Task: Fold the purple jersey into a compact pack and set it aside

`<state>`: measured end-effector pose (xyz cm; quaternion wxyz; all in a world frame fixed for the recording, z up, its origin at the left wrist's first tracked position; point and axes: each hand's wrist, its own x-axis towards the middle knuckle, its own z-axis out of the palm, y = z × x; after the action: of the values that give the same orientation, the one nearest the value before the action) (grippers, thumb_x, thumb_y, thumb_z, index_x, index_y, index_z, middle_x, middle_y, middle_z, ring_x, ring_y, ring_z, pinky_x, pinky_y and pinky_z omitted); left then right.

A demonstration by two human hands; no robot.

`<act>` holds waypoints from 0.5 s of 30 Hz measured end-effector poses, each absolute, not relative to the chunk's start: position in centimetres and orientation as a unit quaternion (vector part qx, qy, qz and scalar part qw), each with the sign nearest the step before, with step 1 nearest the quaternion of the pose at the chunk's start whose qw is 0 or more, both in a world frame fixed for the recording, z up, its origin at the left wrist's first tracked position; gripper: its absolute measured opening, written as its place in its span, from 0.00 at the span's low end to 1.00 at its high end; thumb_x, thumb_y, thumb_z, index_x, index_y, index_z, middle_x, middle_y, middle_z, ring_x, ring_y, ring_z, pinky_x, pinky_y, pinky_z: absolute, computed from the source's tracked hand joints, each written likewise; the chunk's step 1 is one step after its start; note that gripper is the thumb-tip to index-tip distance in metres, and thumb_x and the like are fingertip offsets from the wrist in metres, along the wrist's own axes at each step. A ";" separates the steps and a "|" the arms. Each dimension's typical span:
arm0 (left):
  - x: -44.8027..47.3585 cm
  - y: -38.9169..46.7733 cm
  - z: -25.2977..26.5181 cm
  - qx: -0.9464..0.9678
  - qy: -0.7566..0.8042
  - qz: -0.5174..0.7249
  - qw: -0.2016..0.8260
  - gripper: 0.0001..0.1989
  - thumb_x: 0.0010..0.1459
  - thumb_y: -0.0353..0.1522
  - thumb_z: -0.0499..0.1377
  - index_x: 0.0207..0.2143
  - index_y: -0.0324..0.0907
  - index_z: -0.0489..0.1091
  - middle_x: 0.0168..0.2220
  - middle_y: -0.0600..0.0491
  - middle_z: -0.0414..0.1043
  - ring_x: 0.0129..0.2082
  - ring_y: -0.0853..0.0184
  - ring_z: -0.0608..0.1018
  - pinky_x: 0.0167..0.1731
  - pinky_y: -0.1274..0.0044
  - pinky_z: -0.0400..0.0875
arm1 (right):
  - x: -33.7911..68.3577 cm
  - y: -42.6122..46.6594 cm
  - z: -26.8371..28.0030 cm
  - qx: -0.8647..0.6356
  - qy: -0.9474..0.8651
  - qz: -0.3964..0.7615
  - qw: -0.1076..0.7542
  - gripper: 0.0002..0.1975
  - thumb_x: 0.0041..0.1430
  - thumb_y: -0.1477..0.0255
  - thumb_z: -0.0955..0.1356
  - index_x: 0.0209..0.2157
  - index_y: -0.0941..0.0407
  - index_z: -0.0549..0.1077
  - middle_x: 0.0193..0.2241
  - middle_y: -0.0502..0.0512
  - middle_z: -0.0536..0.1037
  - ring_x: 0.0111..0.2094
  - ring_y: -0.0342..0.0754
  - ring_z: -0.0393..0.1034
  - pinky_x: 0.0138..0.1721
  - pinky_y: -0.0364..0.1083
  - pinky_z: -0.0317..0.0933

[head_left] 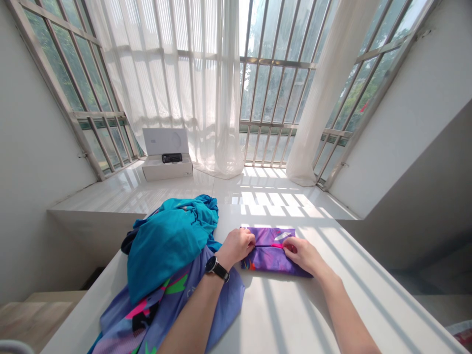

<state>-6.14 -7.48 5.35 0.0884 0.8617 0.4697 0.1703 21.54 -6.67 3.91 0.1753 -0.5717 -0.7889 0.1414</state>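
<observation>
A purple patterned garment [266, 263], folded into a compact rectangle, lies on the white table [273, 309]. Across its middle runs a crease where two folded parts meet. My left hand [238, 246], with a black-strapped watch on the wrist, grips the fabric at the left end of that crease, fingers closed. At the right end my right hand [300, 250] pinches the cloth between thumb and fingers. Left of the folded piece is a loose heap: a teal cloth [165, 246] on top of a lavender patterned cloth [224, 305], partly covered by my left forearm.
Behind the table is a glossy white sill [224, 189], where an opened white box [167, 169] holds a black object [171, 158]. Sheer curtains [228, 98] hang before barred windows. A wooden surface [33, 319] shows low on the left.
</observation>
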 end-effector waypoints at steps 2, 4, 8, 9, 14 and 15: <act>-6.2 -7.4 5.2 0.859 0.473 0.171 0.099 0.08 0.63 0.28 0.59 0.35 0.44 0.78 0.38 0.51 0.78 0.40 0.62 0.78 0.41 0.76 0.70 | 21.9 -6.5 3.8 -0.576 -0.782 0.162 0.175 0.11 0.57 0.69 0.65 0.35 0.52 0.79 0.28 0.52 0.79 0.30 0.50 0.72 0.34 0.47 0.62; -6.2 -7.4 5.1 0.859 0.471 0.172 0.099 0.08 0.63 0.28 0.59 0.35 0.44 0.78 0.38 0.51 0.78 0.39 0.62 0.78 0.41 0.76 0.71 | 22.3 -6.4 3.7 -0.578 -0.778 0.179 0.171 0.12 0.56 0.68 0.66 0.38 0.53 0.80 0.27 0.52 0.79 0.29 0.50 0.72 0.34 0.47 0.62; -6.1 -7.4 5.2 0.865 0.465 0.170 0.087 0.09 0.64 0.28 0.57 0.35 0.43 0.78 0.37 0.51 0.77 0.40 0.62 0.77 0.41 0.75 0.70 | 22.7 -6.2 3.6 -0.585 -0.776 0.169 0.165 0.13 0.58 0.66 0.65 0.39 0.52 0.81 0.27 0.52 0.79 0.30 0.50 0.72 0.34 0.46 0.61; -6.1 -7.4 5.3 0.865 0.465 0.168 0.085 0.09 0.65 0.28 0.57 0.35 0.43 0.78 0.37 0.50 0.77 0.40 0.62 0.77 0.41 0.75 0.70 | 22.7 -6.2 3.6 -0.588 -0.775 0.160 0.164 0.13 0.59 0.67 0.65 0.38 0.51 0.81 0.28 0.52 0.79 0.30 0.49 0.73 0.34 0.46 0.61; -5.9 -7.6 5.9 0.864 0.474 0.154 0.073 0.10 0.66 0.28 0.56 0.36 0.43 0.78 0.38 0.50 0.77 0.40 0.61 0.77 0.41 0.75 0.70 | 22.2 -6.4 4.0 -0.597 -0.778 0.114 0.155 0.11 0.60 0.70 0.64 0.35 0.51 0.79 0.32 0.52 0.80 0.32 0.49 0.73 0.33 0.44 0.59; -5.9 -7.6 5.9 0.863 0.477 0.153 0.071 0.10 0.66 0.28 0.56 0.36 0.43 0.77 0.38 0.50 0.77 0.41 0.61 0.77 0.41 0.75 0.70 | 22.0 -6.4 4.1 -0.597 -0.780 0.105 0.157 0.11 0.60 0.71 0.63 0.35 0.51 0.79 0.32 0.53 0.80 0.32 0.49 0.73 0.33 0.44 0.58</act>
<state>-5.92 -7.59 5.91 0.0709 0.8625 0.4772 0.1526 22.05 -6.44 4.15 0.1572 -0.5971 -0.7796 0.1050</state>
